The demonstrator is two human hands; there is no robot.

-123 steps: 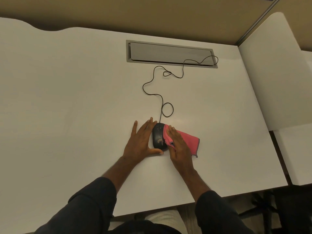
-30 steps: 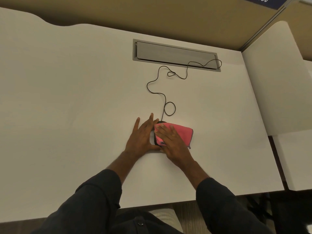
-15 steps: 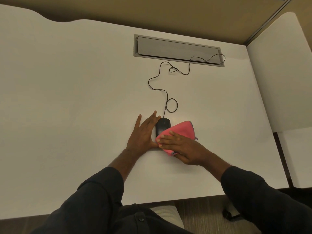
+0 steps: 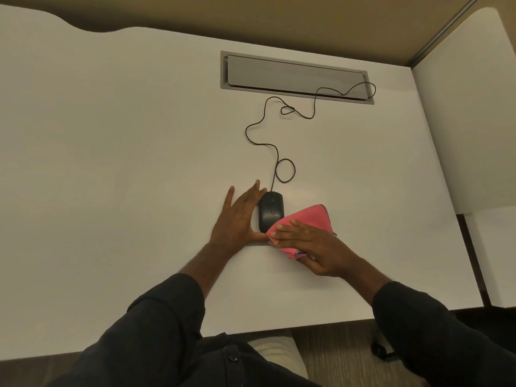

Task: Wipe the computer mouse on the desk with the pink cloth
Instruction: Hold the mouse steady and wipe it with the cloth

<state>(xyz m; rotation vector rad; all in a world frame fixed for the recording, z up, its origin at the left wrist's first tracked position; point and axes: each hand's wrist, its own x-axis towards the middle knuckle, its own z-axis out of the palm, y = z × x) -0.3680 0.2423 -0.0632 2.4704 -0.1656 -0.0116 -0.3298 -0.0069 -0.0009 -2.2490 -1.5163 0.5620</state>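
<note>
A black wired computer mouse (image 4: 270,210) lies on the white desk (image 4: 111,163). My left hand (image 4: 237,219) rests flat against the mouse's left side, fingers spread, thumb at its rear. The pink cloth (image 4: 304,224) lies to the right of the mouse and covers its rear right corner. My right hand (image 4: 312,247) presses on the cloth, fingers pointing left towards the mouse, thumb under the cloth's near edge.
The mouse cable (image 4: 276,152) loops back to a grey cable hatch (image 4: 296,76) set in the desk. A white side panel (image 4: 469,121) stands at the right. The desk's front edge runs just below my forearms.
The cloth and my right hand have slid off the top of the mouse to its rear right, baring most of it. My right forearm has swung out to the right. My left hand stayed put.
</note>
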